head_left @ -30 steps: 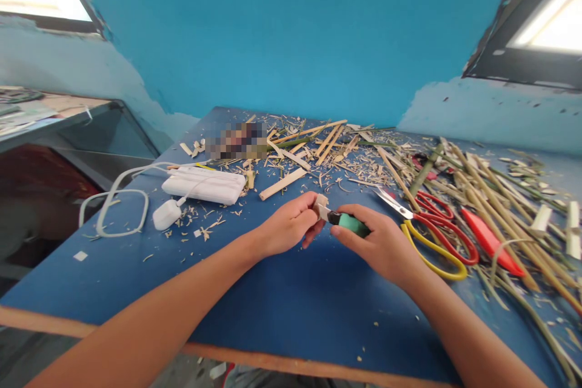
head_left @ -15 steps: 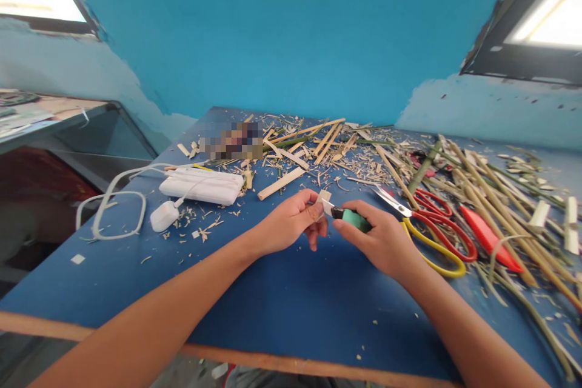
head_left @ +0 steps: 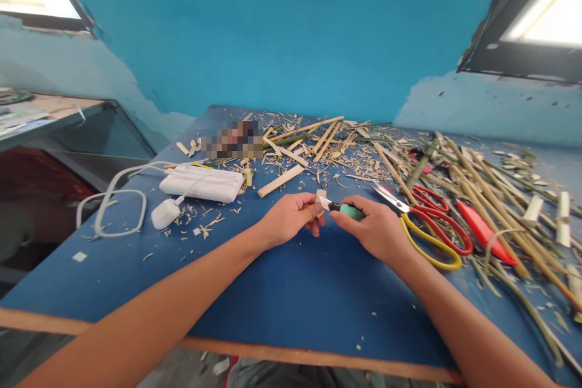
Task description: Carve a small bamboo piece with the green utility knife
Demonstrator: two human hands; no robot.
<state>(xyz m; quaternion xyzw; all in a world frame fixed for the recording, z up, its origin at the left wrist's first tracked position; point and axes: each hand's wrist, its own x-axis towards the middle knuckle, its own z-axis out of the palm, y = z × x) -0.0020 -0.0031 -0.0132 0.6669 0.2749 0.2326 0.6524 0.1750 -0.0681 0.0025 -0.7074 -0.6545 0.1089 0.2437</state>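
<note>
Two hands: meet over the bare middle of the blue desk (head_left: 282, 291), clear of the litter.
Left hand (head_left: 291, 221): fingers pinched shut on a small pale bamboo piece (head_left: 321, 196), held up to the blade.
Right hand (head_left: 375, 230): closed around a green-handled knife (head_left: 348, 210), blade tip against the piece, seemingly for shaving it.
Scissors (head_left: 431, 224): red and yellow pairs lie just right of that hand, within reach.
Bamboo strips (head_left: 482, 194): piled across the far and right side.
White power bank (head_left: 202, 183): left, cable coiled beside it.
</note>
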